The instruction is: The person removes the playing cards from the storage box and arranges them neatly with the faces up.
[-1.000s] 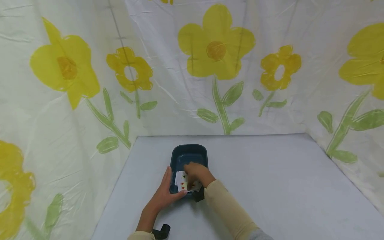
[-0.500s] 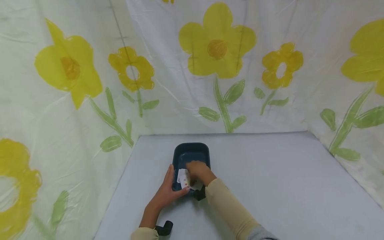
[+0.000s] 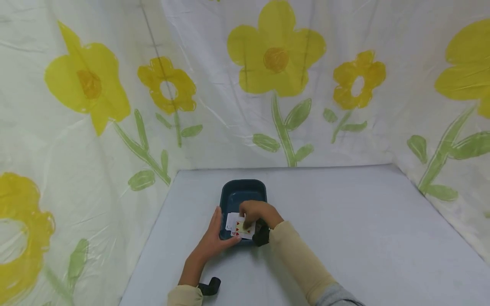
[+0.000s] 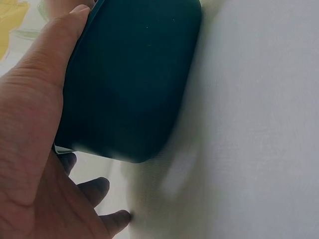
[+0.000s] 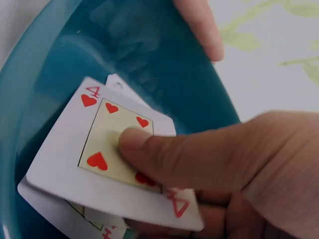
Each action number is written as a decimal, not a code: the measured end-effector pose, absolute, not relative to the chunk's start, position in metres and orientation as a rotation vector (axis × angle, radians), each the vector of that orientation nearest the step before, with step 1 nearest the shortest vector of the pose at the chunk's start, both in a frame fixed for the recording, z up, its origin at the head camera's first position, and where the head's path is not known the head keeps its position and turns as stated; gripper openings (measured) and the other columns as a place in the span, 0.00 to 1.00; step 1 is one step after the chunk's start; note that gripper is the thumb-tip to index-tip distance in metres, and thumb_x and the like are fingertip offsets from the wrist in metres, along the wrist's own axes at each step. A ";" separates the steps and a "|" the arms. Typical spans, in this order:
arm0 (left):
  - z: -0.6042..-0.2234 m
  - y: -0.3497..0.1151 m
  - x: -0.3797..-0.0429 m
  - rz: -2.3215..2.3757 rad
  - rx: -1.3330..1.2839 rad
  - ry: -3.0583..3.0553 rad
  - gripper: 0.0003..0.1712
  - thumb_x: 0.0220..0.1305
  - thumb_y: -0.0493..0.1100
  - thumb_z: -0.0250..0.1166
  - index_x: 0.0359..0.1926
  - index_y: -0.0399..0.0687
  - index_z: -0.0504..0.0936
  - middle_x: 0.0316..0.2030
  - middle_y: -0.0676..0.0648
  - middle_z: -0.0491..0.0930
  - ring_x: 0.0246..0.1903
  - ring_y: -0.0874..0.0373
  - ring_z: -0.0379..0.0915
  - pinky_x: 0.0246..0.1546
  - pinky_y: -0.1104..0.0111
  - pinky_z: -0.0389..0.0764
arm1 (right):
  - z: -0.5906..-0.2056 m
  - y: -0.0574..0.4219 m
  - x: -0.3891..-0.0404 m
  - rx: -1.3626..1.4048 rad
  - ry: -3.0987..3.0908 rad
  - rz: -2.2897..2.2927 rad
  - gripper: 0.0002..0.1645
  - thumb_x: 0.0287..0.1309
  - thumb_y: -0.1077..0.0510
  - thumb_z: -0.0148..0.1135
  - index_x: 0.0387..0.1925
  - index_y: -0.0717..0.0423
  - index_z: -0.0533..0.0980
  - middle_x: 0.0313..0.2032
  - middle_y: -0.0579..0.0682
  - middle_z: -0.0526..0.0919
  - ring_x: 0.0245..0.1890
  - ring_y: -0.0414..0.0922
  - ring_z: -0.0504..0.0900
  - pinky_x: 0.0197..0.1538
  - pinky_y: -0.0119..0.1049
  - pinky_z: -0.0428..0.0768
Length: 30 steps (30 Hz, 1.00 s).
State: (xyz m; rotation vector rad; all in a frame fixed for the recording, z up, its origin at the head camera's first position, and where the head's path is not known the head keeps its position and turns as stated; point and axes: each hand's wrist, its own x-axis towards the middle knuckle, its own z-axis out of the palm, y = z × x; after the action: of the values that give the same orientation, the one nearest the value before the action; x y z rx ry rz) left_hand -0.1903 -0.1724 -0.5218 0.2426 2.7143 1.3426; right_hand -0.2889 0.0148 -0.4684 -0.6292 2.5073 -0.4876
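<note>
A dark teal plastic tray (image 3: 243, 196) sits on the table with playing cards in its near end. My left hand (image 3: 209, 242) steadies its near left corner: the thumb lies at the near rim, the straight fingers along the left side. In the left wrist view the tray's outer wall (image 4: 129, 74) hides the cards. My right hand (image 3: 261, 211) reaches inside and pinches a four of hearts (image 5: 94, 134), thumb on its face and fingers underneath. More cards (image 5: 42, 206) lie under it, partly covered.
The white table (image 3: 337, 229) stretches to the right of the tray. A pale curtain (image 3: 214, 140) with painted yellow flowers hangs behind and at both sides. Dark wrist-camera mounts (image 3: 209, 286) sit on both wrists, the right one close to the tray's near right corner.
My right hand has shifted slightly right over the cards, and the red hearts card under its thumb shows more clearly. My left hand keeps its place at the tray's corner.
</note>
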 end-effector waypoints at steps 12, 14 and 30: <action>-0.523 -0.171 -0.190 1.317 0.238 2.724 0.69 0.57 0.61 0.73 0.80 0.46 0.34 0.79 0.44 0.31 0.77 0.47 0.30 0.71 0.44 0.47 | -0.467 0.043 -0.288 -0.697 2.427 -0.952 0.28 0.56 0.65 0.72 0.56 0.59 0.71 0.40 0.50 0.82 0.37 0.42 0.81 0.39 0.38 0.81; -0.523 -0.171 -0.190 1.316 0.241 2.730 0.69 0.57 0.61 0.73 0.80 0.46 0.34 0.79 0.43 0.31 0.77 0.46 0.29 0.71 0.43 0.47 | -0.467 0.052 -0.289 -0.651 2.399 -1.103 0.35 0.56 0.66 0.72 0.63 0.59 0.67 0.42 0.54 0.83 0.38 0.45 0.83 0.38 0.39 0.82; -0.525 -0.169 -0.191 1.338 0.217 2.737 0.70 0.55 0.60 0.74 0.80 0.46 0.35 0.79 0.42 0.33 0.77 0.45 0.30 0.71 0.44 0.46 | -0.463 0.129 -0.310 -0.287 2.358 -1.541 0.37 0.59 0.64 0.70 0.67 0.60 0.63 0.44 0.59 0.83 0.36 0.48 0.83 0.36 0.39 0.83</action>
State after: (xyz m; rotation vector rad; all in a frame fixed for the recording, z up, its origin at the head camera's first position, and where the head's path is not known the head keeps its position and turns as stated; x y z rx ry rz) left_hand -0.1908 -0.1694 -0.5250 0.2166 2.7370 1.3385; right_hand -0.3097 0.1291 -0.4632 -0.2868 2.3580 -1.5408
